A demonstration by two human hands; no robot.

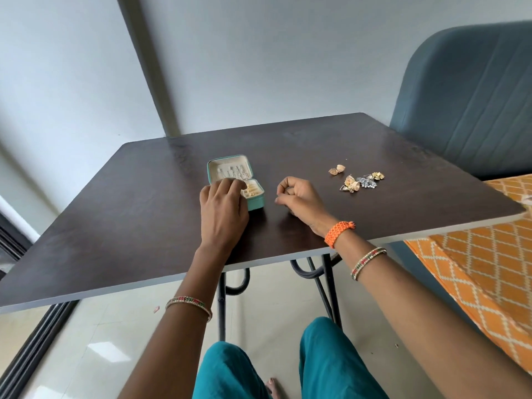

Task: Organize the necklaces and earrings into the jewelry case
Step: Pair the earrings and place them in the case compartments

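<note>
Case (235,182) sits open on table (115,226), just left of table centre. Teal shell, cream lining. Lid half lies flat toward 12 o'clock with thin silvery chains across it; base half toward 5 o'clock shows gold pieces in its slots.

Left hand (223,208) is over the case's near-left side, covering part of the base. Fingers bent, tips bunched at the seam between lid and base, touching the lining there. Whether they pinch a piece: cannot tell, too small.

Right hand (296,198) rests on the table at 3 o'clock from the case, clear of it. Fingers curled in, thumb against forefinger. Something tiny may be in the pinch, but cannot tell.

Earrings (355,181) lie loose at 2 o'clock from the right hand, well apart from the case. Small gold pair (337,169) sits at the cluster's 10 o'clock, slightly separate. The rest is a tangle of gold fan shapes and one silver-blue piece, touching each other.

Orange band (339,233) on right wrist; bangle on each forearm.

Blue chair (466,96) at table's far right corner. Orange patterned cloth (483,269) beyond the right edge.
</note>
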